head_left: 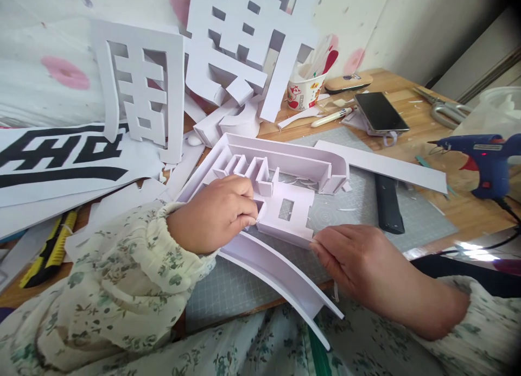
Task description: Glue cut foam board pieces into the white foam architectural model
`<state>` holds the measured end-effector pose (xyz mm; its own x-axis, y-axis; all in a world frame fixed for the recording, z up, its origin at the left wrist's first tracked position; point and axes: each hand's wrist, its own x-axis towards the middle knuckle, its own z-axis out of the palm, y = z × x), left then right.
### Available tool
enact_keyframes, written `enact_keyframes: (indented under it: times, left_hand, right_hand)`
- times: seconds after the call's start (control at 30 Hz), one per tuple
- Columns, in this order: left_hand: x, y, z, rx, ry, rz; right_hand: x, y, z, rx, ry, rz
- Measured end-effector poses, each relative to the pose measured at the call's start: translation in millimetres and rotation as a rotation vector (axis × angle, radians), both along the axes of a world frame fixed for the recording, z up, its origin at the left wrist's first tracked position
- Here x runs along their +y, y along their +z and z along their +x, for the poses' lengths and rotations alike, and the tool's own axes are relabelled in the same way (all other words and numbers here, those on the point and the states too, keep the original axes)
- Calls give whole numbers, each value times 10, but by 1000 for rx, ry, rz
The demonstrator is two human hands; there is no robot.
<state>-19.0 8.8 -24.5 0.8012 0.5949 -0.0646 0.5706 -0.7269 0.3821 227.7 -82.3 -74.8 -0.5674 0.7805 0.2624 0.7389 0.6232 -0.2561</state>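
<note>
A large white foam-board character with raised walls lies on the grey cutting mat in front of me. My left hand is curled closed on its left inner part, fingers pressed against the walls. My right hand pinches the lower right corner of the flat inner piece. A curved white strip of the same character runs under both hands toward my lap.
Other white cut-out characters lean against the wall. A printed black template lies left, a yellow utility knife below it. A blue glue gun, scissors, phone, paper cup and a black bar sit right.
</note>
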Motion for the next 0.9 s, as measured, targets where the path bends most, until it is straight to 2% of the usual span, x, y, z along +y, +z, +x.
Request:
enact_keyframes:
  times: [0.3, 0.67, 0.8, 0.9]
  left_hand:
    - [6, -9, -13, 7, 7, -5]
    - [13, 15, -27, 23, -8, -7]
    - [11, 106, -84, 26, 4, -32]
    - [10, 242, -171, 2, 84, 33]
  right_hand:
    - [25, 31, 10, 16, 6, -35]
    - [58, 80, 93, 123, 49, -189]
    - [88, 156, 185, 226, 30, -173]
    - [140, 258, 350, 232, -29, -80]
